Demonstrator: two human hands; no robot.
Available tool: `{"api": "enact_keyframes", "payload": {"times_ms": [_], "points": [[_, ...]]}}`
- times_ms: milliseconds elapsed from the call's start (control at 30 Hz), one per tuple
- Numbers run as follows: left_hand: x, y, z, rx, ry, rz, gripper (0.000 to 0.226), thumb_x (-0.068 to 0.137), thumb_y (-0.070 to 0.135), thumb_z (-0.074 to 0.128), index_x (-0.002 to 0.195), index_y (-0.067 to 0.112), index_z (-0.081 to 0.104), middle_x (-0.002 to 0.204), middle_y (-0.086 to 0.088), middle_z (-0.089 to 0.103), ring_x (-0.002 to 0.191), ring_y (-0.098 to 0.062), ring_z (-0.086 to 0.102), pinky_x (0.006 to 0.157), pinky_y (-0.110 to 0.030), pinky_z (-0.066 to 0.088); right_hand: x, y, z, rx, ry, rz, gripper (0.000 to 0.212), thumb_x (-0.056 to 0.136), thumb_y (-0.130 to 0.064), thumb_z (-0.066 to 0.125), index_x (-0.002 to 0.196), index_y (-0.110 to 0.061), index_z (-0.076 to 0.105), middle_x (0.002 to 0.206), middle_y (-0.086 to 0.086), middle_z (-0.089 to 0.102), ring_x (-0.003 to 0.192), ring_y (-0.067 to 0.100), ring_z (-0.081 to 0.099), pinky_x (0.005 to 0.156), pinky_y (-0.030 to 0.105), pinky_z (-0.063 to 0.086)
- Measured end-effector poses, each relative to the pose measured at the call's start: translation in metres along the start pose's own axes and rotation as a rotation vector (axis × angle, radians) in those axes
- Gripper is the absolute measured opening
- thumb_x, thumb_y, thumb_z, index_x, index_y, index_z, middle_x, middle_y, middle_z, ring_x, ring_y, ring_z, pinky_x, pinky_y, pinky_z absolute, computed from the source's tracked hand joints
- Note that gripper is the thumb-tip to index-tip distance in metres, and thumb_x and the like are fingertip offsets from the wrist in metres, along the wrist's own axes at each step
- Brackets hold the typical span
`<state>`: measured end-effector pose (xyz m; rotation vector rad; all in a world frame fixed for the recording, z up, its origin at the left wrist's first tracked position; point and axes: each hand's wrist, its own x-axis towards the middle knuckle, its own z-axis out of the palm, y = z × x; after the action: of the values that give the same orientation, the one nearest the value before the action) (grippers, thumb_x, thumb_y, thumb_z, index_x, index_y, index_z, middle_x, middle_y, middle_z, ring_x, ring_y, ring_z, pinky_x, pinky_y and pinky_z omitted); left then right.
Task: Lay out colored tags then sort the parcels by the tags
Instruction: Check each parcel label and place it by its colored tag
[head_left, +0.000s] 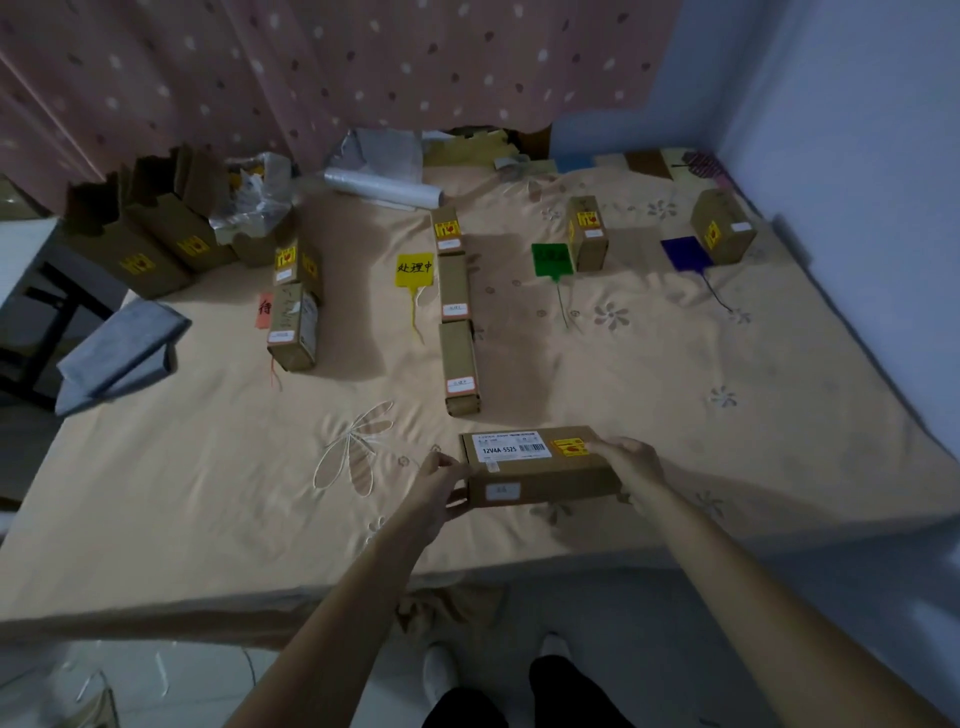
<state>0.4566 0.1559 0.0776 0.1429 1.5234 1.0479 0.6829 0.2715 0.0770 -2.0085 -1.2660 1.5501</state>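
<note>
Sorting step: my left hand and right hand grip the ends of a parcel at the bed's near edge. Tags are laid out already. Next I'd guess: read its small label, carry it to the matching tag's row.

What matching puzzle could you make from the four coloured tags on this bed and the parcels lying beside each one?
Tags:
1. yellow tag
2. green tag
3. blue tag
4. red tag

Parcels:
A. one parcel, tag partly hidden under it
B. three parcels in a line on its right
C. one parcel near the right wall
D. one upright parcel on its right, mid-bed

Pairs: 1-B, 2-D, 3-C, 4-A
</note>
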Motion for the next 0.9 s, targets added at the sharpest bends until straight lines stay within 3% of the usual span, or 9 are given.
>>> {"api": "enact_keyframes", "payload": {"times_ms": [100, 167, 200, 300, 400, 600, 767, 900], "points": [[-0.014, 0.012, -0.013, -0.02, -0.109, -0.026, 0.053, 0.069, 0.013, 0.074, 0.111, 0.005, 0.044, 0.097, -0.01, 0.059, 0.079, -0.026, 0.064, 0.064, -0.034, 0.053, -0.009, -0.011, 0.007, 0.185, -0.066, 0.039, 0.031, 0.079, -0.02, 0.074, 0.109, -0.017, 0.066, 0.106, 0.011, 0.068, 0.089, 0.021, 0.062, 0.08, 0.042, 0.056], [-0.024, 0.022, -0.022, -0.017, -0.182, -0.03, 0.081, 0.059, 0.019, 0.079, 0.129, 0.003, 0.042, 0.109, -0.013, 0.06, 0.077, -0.026, 0.067, 0.064, -0.033, 0.055, -0.015, -0.024, 0.009, 0.233, -0.068, 0.013, 0.025, 0.08, -0.016, 0.073, 0.105, -0.017, 0.067, 0.106, 0.011, 0.065, 0.091, 0.021, 0.059, 0.074, 0.039, 0.057], [-0.029, 0.028, -0.027, -0.019, -0.198, -0.011, 0.085, 0.06, 0.019, 0.079, 0.133, 0.006, 0.039, 0.115, -0.014, 0.059, 0.076, -0.026, 0.067, 0.064, -0.033, 0.055, -0.018, -0.033, 0.01, 0.24, -0.077, 0.001, 0.023, 0.08, -0.016, 0.072, 0.103, -0.017, 0.068, 0.105, 0.01, 0.064, 0.091, 0.021, 0.058, 0.073, 0.038, 0.057], [-0.046, 0.049, -0.04, -0.044, -0.272, 0.055, 0.078, 0.066, 0.023, 0.075, 0.133, 0.009, 0.039, 0.123, -0.018, 0.053, 0.078, -0.028, 0.065, 0.064, -0.035, 0.055, -0.031, -0.064, 0.008, 0.233, -0.126, -0.041, 0.014, 0.081, -0.015, 0.071, 0.095, -0.016, 0.07, 0.099, 0.009, 0.062, 0.086, 0.016, 0.057, 0.068, 0.036, 0.056], [-0.062, 0.079, -0.049, -0.028, -0.267, 0.126, 0.058, 0.074, 0.034, 0.066, 0.123, 0.007, 0.054, 0.111, -0.014, 0.055, 0.077, -0.028, 0.063, 0.063, -0.032, 0.055, -0.044, -0.098, 0.009, 0.249, -0.147, -0.087, 0.006, 0.08, -0.015, 0.072, 0.084, -0.017, 0.067, 0.096, 0.008, 0.059, 0.09, 0.019, 0.055, 0.063, 0.033, 0.054], [-0.08, 0.131, -0.06, -0.019, -0.149, 0.272, 0.032, 0.094, 0.027, 0.053, 0.117, 0.006, 0.054, 0.097, -0.012, 0.054, 0.075, -0.02, 0.059, 0.052, -0.025, 0.052, -0.077, -0.155, 0.023, 0.269, -0.186, -0.143, 0.036, 0.081, -0.025, 0.072, 0.112, -0.012, 0.059, 0.097, 0.006, 0.053, 0.086, 0.016, 0.055, 0.056, 0.029, 0.053], [-0.098, 0.173, -0.072, -0.034, -0.081, 0.319, 0.015, 0.091, 0.028, 0.055, 0.085, 0.014, 0.057, 0.08, -0.008, 0.056, 0.075, -0.02, 0.056, 0.059, -0.028, 0.042, -0.101, -0.185, 0.032, 0.317, -0.266, -0.154, 0.022, 0.085, -0.029, 0.067, 0.101, -0.017, 0.059, 0.096, 0.007, 0.05, 0.085, 0.016, 0.054, 0.055, 0.028, 0.055], [-0.107, 0.194, -0.078, -0.017, -0.083, 0.35, 0.015, 0.089, 0.028, 0.057, 0.08, 0.016, 0.057, 0.077, -0.007, 0.056, 0.074, -0.019, 0.055, 0.059, -0.029, 0.041, -0.11, -0.197, 0.03, 0.346, -0.32, -0.14, 0.028, 0.082, -0.033, 0.069, 0.102, -0.016, 0.059, 0.099, 0.009, 0.052, 0.086, 0.017, 0.057, 0.049, 0.023, 0.055]]}}
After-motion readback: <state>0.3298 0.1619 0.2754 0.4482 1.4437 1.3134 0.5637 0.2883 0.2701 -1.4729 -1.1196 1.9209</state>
